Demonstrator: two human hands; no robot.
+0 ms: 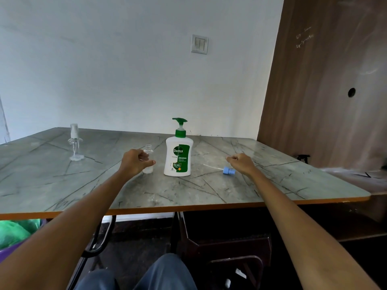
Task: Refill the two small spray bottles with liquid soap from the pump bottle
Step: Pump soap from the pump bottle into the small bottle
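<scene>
Pump bottle (pixel 177 159): white w/ green label, green pump. Left of it, clear spray bottles (pixel 148 159). Right: blue sprayer cap (pixel 227 170). Counter (pixel 209 191): grey marble pattern, dark veins, orange edge.

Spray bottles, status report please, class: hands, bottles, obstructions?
Left hand grips open bottle; right hand curled, holding nothing. Blue sprayer lies off. Second bottle capped, far left. Pump bottle unobstructed.
</scene>
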